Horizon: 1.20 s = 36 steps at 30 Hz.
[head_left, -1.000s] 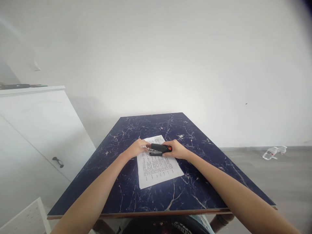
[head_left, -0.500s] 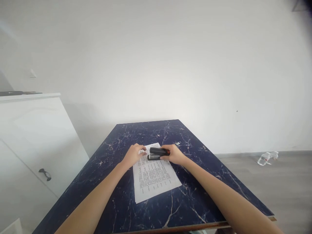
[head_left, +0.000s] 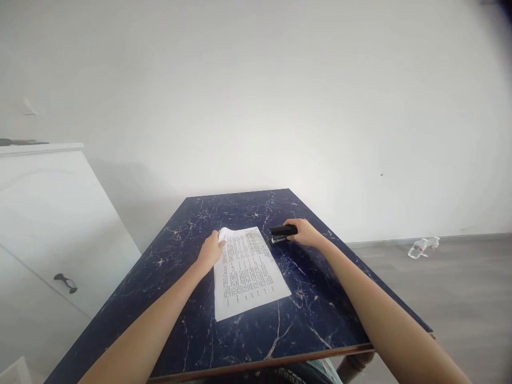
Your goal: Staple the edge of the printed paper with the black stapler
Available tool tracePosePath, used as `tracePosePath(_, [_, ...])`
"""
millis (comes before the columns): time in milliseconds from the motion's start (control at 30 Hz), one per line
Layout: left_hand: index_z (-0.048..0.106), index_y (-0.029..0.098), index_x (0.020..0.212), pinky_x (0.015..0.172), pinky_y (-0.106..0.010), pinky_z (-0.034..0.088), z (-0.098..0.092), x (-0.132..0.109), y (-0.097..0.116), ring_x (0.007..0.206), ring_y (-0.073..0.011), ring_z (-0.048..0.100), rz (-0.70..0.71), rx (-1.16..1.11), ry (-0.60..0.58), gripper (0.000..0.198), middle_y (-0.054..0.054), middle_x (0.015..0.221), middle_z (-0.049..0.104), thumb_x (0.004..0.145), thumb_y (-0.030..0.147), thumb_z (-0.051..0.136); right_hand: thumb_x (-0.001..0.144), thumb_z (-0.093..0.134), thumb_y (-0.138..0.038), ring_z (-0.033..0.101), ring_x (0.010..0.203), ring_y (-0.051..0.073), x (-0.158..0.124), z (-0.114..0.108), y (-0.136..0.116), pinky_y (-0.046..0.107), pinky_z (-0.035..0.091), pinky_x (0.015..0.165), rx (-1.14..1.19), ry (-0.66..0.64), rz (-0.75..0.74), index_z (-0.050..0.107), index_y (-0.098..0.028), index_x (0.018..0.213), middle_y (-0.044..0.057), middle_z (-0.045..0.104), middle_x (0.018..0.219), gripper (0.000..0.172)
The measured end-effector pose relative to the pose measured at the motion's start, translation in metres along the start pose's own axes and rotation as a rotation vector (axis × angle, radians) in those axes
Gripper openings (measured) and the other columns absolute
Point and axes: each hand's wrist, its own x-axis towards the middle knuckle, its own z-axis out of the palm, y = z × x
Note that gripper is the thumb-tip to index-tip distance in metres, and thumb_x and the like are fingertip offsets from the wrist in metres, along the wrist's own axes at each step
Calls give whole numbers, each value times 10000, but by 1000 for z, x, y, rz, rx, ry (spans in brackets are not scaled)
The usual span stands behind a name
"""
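The head view is showing the dark blue table (head_left: pixel 248 344) spreading up from the bottom of the frame, with the printed paper (head_left: pixel 248 274) lying at the lower centre. The left hand (head_left: pixel 210 250) is now pinching the paper's upper left edge between thumb and fingers, and the corner there is curling up. Just right of the paper's upper right edge, the right hand (head_left: pixel 306 233) is holding the black stapler (head_left: pixel 281 231), its fingers wrapping the rear end while the two arms of the tool are standing apart and pointing left; whether it is touching the table, I cannot tell. The stapler is thus no longer covering the print, and the two things seem to be being handled separately.

Half a second ago the stapler was sitting over the paper's upper part, with the left fingers spreading beside it; now the hands are standing farther apart and the whole top of the page is showing. Farther off, the white cabinet (head_left: pixel 44 208) is standing at the left, and clear plastic packaging (head_left: pixel 423 247) is lying on the floor at the right.
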Motion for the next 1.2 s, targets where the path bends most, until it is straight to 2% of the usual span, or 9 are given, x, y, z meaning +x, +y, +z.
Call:
tracePosePath(67, [547, 195, 1019, 840, -382, 505, 1, 4, -2, 1016, -328, 723, 38, -104, 31, 59, -162, 1064, 727, 991, 243, 565, 726, 695, -162, 713, 924, 277, -1, -3, 1, 336, 497, 780, -3, -50, -7, 743, -194, 1065, 69, 781, 986, 343])
tracePosePath(167, [513, 211, 1054, 816, -370, 500, 3, 8, -6, 968, -301, 720, 71, -263, 102, 62, -131, 1039, 720, 1023, 261, 495, 732, 689, -186, 706, 950, 281, -4, -5, -1, 359, 500, 811, 6, -160, -48, 730, -185, 1069, 79, 773, 1046, 339])
tracePosePath(333, [535, 214, 1090, 883, -395, 503, 7, 12, -8, 1044, -301, 702, 96, -492, 205, 124, -127, 1116, 716, 1003, 288, 487, 740, 697, -231, 688, 916, 271, -7, -8, -12, 366, 484, 784, 32, -332, -115, 727, -190, 1035, 85, 753, 1056, 299])
tracePosePath(467, [574, 210, 1084, 910, -410, 509, 3, 17, -12, 1057, -307, 703, 111, -633, 228, 169, -116, 1109, 731, 965, 324, 536, 710, 687, -190, 670, 894, 267, -9, -13, -16, 356, 456, 760, 31, -394, -134, 721, -188, 1005, 75, 738, 996, 297])
tracePosePath(667, [587, 198, 1148, 904, -409, 529, 0, 24, -21, 1033, -297, 715, 105, -782, 261, 301, -116, 1133, 740, 929, 405, 591, 721, 664, -168, 662, 870, 263, -10, -11, -20, 346, 443, 734, 30, -406, -152, 711, -177, 984, 71, 725, 963, 268])
tracePosePath(933, [601, 206, 1119, 887, -402, 531, 3, 19, -14, 986, -288, 723, 105, -848, 234, 323, -99, 1099, 749, 891, 429, 652, 765, 706, -178, 692, 921, 259, -12, -2, -31, 364, 495, 797, 78, -403, -208, 739, -195, 1049, 59, 758, 1028, 287])
tracePosePath(1000, [598, 207, 1112, 872, -402, 531, 4, 19, -14, 984, -294, 724, 104, -850, 223, 322, -97, 1069, 750, 890, 433, 654, 811, 731, -236, 700, 995, 269, -13, 0, -33, 390, 514, 865, 105, -386, -223, 741, -210, 1147, 70, 765, 1137, 337])
tracePosePath(1100, [603, 208, 1117, 854, -398, 530, 6, 20, -16, 986, -300, 720, 96, -850, 219, 333, -99, 1054, 748, 885, 437, 664, 935, 691, -428, 693, 1103, 285, -13, 7, -39, 424, 522, 953, 151, -307, -247, 730, -226, 1248, 89, 749, 1270, 374])
tracePosePath(1200, [613, 208, 1099, 857, -400, 527, 6, 21, -18, 979, -299, 716, 88, -844, 227, 324, -98, 1046, 748, 876, 435, 675, 1022, 574, -464, 705, 1086, 288, -13, 17, -49, 422, 530, 941, 121, -228, -266, 756, -219, 1210, 98, 770, 1238, 358])
